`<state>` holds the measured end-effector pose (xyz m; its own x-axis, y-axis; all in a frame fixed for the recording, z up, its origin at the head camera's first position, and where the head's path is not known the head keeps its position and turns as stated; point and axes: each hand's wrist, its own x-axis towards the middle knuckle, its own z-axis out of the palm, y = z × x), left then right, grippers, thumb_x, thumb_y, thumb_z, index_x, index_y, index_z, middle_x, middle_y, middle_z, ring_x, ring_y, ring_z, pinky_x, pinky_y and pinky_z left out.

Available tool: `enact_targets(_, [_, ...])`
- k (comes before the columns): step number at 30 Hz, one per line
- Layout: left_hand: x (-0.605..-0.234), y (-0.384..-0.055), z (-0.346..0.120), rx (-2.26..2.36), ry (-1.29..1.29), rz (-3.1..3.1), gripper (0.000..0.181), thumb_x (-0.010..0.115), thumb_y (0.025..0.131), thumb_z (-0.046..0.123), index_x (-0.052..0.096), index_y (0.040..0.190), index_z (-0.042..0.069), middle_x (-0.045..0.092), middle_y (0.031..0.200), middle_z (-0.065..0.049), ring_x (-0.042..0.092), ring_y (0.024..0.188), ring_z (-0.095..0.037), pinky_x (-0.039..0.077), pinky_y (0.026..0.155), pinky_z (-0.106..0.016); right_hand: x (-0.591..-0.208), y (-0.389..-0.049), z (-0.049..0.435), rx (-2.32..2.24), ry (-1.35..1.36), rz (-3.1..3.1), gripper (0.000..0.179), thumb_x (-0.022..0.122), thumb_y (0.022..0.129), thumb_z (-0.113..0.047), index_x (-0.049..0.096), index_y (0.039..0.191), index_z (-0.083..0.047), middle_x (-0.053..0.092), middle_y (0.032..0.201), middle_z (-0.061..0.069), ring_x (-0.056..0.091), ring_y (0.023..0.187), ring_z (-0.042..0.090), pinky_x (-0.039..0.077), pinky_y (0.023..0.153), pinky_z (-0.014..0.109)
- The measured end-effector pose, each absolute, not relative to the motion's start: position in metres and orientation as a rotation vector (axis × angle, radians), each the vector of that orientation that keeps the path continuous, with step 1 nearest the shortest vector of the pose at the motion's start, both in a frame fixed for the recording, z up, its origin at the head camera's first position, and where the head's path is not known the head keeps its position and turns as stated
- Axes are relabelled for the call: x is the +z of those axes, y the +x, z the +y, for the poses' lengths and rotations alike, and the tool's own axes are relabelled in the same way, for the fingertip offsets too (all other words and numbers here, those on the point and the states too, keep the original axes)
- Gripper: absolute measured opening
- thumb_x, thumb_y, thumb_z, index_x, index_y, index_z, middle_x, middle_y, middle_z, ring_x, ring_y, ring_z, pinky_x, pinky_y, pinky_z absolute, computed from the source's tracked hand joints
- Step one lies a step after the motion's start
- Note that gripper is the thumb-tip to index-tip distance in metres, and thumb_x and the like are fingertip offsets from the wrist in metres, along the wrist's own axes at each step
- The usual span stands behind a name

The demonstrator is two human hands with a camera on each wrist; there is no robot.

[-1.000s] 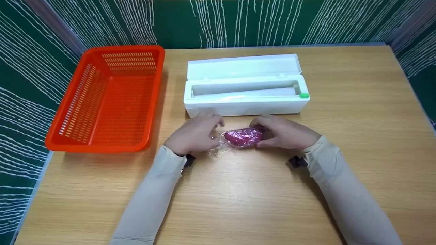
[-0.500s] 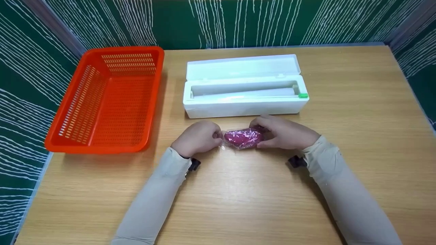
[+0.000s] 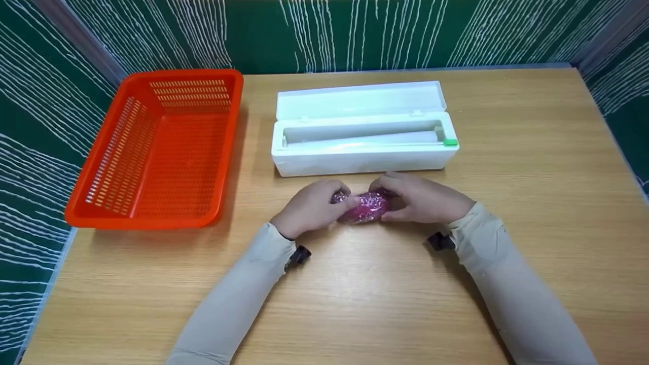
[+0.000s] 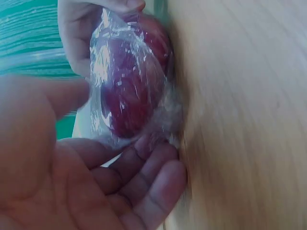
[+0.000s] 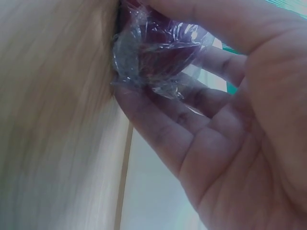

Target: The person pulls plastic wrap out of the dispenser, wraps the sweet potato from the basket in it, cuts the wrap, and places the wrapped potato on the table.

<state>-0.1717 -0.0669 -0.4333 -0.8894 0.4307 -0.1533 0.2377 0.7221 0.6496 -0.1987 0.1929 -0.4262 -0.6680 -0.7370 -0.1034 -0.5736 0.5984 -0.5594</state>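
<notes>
Between my two hands, low over the table, is a dark red, rounded bundle (image 3: 371,207) in clear cling film. Close up in the left wrist view, the wrapped bundle (image 4: 127,96) looks smooth and shiny, with a second red bulge behind the first and loose film bunched along the table side. My left hand (image 3: 313,209) holds its left end, thumb across the top and fingers curled beneath the film. The right end is gripped by my right hand (image 3: 426,198), whose fingers curl round the crumpled film (image 5: 129,62) in the right wrist view.
Behind the hands stands a long white box (image 3: 365,161), lid raised, with a white roll (image 3: 375,139) inside and a green slider (image 3: 450,142) at its right end. An orange plastic basket (image 3: 144,222) sits at the left. Green walls with white streaks border the wooden table (image 3: 375,299).
My left hand has moved right, gathered the loose film at the left end, and now holds the bundle with its thumb over it. The right hand has stayed in place.
</notes>
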Motion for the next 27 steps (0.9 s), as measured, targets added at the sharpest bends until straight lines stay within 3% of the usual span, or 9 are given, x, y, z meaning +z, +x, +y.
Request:
enact_targets(3, [-0.4323, -0.1697, -0.0642, 0.918, 0.546, 2.635, 0.045, 0.074, 0.093, 0.050, 0.071, 0.118, 0.013, 0.070, 0.111, 0.002, 0.062, 0.102, -0.014, 0.050, 0.094, -0.035, -0.4269, -0.1981, 0.1920, -0.692, -1.069, 2.515, 0.049, 0.085, 0.087, -0.025, 0.062, 0.130, -0.014, 0.063, 0.116, 0.000, 0.061, 0.105, 0.016, 0.054, 0.096, 0.039])
enact_targets(7, [-0.4317, -0.1674, -0.0613, 0.855, 0.591, 2.659, 0.049, 0.084, 0.085, 0.044, 0.070, 0.119, 0.012, 0.068, 0.112, 0.002, 0.061, 0.102, -0.014, 0.049, 0.094, -0.034, -0.4266, -0.1977, 0.1908, -0.679, -1.047, 2.524, 0.051, 0.085, 0.087, -0.025, 0.061, 0.130, -0.015, 0.062, 0.116, 0.000, 0.061, 0.104, 0.016, 0.054, 0.096, 0.039])
enact_targets(15, [-0.4358, -0.1682, -0.0609, 0.677, 0.700, 2.744, 0.053, 0.082, 0.086, 0.044, 0.068, 0.127, 0.014, 0.064, 0.114, 0.001, 0.056, 0.103, -0.015, 0.050, 0.091, -0.035, -0.4244, -0.1977, 0.1935, -0.693, -1.014, 2.466, 0.064, 0.083, 0.086, -0.031, 0.055, 0.141, -0.014, 0.059, 0.130, 0.002, 0.059, 0.117, 0.019, 0.049, 0.105, 0.044])
enact_targets(19, [-0.4358, -0.1702, -0.0645, 0.756, 0.667, 2.739, 0.053, 0.083, 0.086, 0.043, 0.060, 0.126, 0.015, 0.064, 0.112, 0.002, 0.059, 0.100, -0.015, 0.051, 0.090, -0.035, -0.4243, -0.1978, 0.1945, -0.714, -0.970, 2.452, 0.067, 0.077, 0.091, -0.039, 0.050, 0.146, -0.012, 0.057, 0.138, 0.005, 0.057, 0.125, 0.022, 0.046, 0.110, 0.047])
enact_targets(23, [-0.4359, -0.1705, -0.0655, 0.754, 0.673, 2.755, 0.053, 0.085, 0.084, 0.042, 0.052, 0.117, 0.017, 0.061, 0.104, 0.003, 0.058, 0.095, -0.017, 0.050, 0.084, -0.036, -0.4253, -0.1973, 0.1920, -0.736, -0.972, 2.501, 0.055, 0.074, 0.095, -0.042, 0.057, 0.137, -0.011, 0.063, 0.125, 0.005, 0.063, 0.111, 0.020, 0.053, 0.098, 0.044])
enact_targets(27, [-0.4336, -0.1686, -0.0642, 0.653, 0.756, 2.810, 0.051, 0.086, 0.082, 0.040, 0.056, 0.113, 0.015, 0.058, 0.107, 0.002, 0.053, 0.099, -0.018, 0.048, 0.088, -0.035, -0.4255, -0.1952, 0.1895, -0.714, -1.000, 2.567, 0.047, 0.080, 0.092, -0.038, 0.064, 0.128, -0.012, 0.066, 0.112, 0.001, 0.063, 0.098, 0.017, 0.055, 0.088, 0.038])
